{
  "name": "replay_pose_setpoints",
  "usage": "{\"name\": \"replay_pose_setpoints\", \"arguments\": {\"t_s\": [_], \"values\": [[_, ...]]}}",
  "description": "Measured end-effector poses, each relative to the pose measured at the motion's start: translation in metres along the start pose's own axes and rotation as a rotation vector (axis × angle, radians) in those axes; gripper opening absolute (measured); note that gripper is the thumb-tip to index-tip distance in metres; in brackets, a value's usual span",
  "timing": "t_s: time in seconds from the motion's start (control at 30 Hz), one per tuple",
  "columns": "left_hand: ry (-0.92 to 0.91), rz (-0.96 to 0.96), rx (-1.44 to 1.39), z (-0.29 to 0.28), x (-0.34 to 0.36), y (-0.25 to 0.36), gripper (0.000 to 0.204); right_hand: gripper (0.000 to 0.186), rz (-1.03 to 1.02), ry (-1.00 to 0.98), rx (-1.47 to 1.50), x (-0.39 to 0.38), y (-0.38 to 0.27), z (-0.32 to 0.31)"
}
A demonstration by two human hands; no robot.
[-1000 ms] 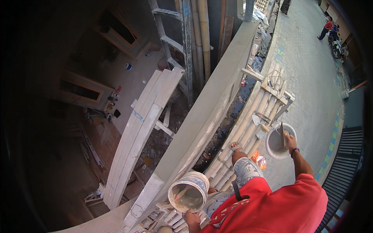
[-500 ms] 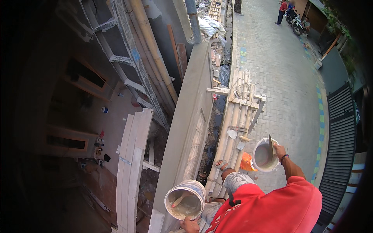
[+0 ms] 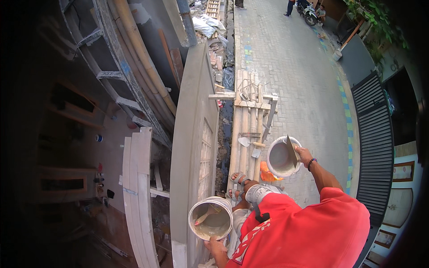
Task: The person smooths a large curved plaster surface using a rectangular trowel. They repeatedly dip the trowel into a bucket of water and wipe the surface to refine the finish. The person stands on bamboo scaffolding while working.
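Observation:
My left hand (image 3: 215,245) grips the lower rim of a tilted whitish bucket (image 3: 226,203). Inside that bucket lie a wet grey residue and a brush (image 3: 206,216) with a pale, pink-tipped handle. My right hand (image 3: 304,157) is closed on a trowel (image 3: 292,151), its flat blade angled over the mouth of a second pale bucket (image 3: 270,157). Grey material coats that bucket's inside. Whether my right fingers also touch its rim, I cannot tell. My sandalled feet rest on the bamboo poles (image 3: 245,120) below.
A smooth grey wall (image 3: 191,134) rises beside me on the left, with planks (image 3: 137,178) and a ladder (image 3: 106,75) beyond it. On the scaffold lie a pointed trowel (image 3: 243,141) and wire pieces. An orange bag (image 3: 268,173) is below. People and a motorbike (image 3: 308,13) are down the paved lane (image 3: 286,67).
The whole view has shifted, so the scene sits further left and higher. My right hand and the trowel have turned slightly over the bucket. The left hand still holds its bucket.

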State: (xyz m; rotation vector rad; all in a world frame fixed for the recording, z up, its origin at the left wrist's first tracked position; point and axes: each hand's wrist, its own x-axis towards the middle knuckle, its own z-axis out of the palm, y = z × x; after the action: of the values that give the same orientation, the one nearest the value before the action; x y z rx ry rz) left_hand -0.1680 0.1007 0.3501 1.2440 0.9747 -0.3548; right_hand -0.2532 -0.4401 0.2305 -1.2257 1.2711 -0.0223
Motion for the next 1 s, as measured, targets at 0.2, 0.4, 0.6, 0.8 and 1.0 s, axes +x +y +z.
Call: {"name": "replay_pose_setpoints", "arguments": {"t_s": [0.2,0.4,0.6,0.8,1.0], "values": [[-0.066,0.015,0.124,0.009,0.01,0.015,0.068,0.04,0.003,0.046,0.066,-0.026,0.0,-0.011],[-0.125,0.065,0.276,0.032,0.03,0.024,0.072,0.038,0.081,0.112,0.09,0.001,0.019,-0.025],[-0.126,0.026,0.268,0.112,0.065,0.026,0.071,0.042,0.204,0.172,0.026,0.032,0.012,-0.009],[-0.247,0.014,0.386,0.221,0.128,0.013,0.063,0.039,0.272,0.135,0.115,0.062,0.006,-0.005],[-0.41,0.044,0.572,0.323,0.246,-0.052,0.058,0.035,0.214,0.094,0.156,0.087,-0.008,0.001]]}}
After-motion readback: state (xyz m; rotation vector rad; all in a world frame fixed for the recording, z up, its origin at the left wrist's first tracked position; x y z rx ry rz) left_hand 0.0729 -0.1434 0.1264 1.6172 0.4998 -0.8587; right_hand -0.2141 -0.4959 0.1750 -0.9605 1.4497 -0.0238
